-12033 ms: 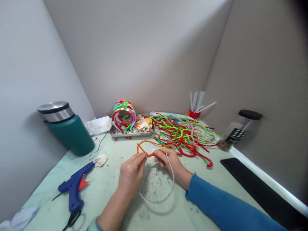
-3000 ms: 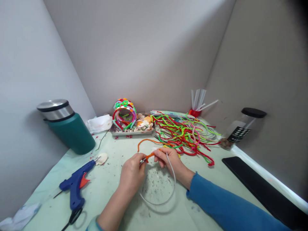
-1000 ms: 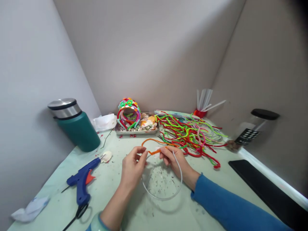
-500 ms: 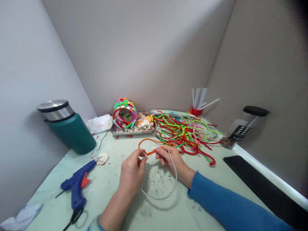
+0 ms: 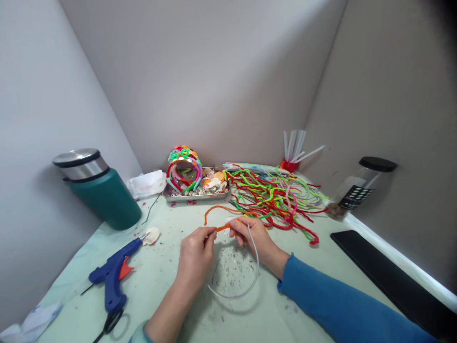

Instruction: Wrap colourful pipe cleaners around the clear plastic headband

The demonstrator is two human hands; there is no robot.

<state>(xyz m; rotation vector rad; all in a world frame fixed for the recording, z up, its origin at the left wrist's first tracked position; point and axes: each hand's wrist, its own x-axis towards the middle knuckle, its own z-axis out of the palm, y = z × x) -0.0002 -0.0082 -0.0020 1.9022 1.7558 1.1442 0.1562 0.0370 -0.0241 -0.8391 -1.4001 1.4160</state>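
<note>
Between my hands is an orange pipe cleaner (image 5: 223, 227), wound along part of a thin whitish headband (image 5: 233, 297). The headband's bare curve hangs below in a loop toward me. My left hand (image 5: 196, 250) is closed, thumb and fingertips pinching the left end of the wound part. On the right end, my right hand (image 5: 249, 234) is closed too, its fingers pinching the pipe cleaner against the band. A loose orange tail (image 5: 214, 207) arcs up behind my fingers. Exactly how the strands meet under my fingertips is hidden.
A blue glue gun (image 5: 113, 276) lies left, its tip by a white shell piece (image 5: 151, 236). Behind stand a teal bottle (image 5: 107, 197), a metal tray (image 5: 196, 198) with shells and decorated headbands (image 5: 184, 169), heaped pipe cleaners (image 5: 274, 193) and a clear jar (image 5: 357, 190).
My left fingertips have closed down over the left end of the orange winding. The hanging loop has shifted slightly left; my right hand keeps its hold.
</note>
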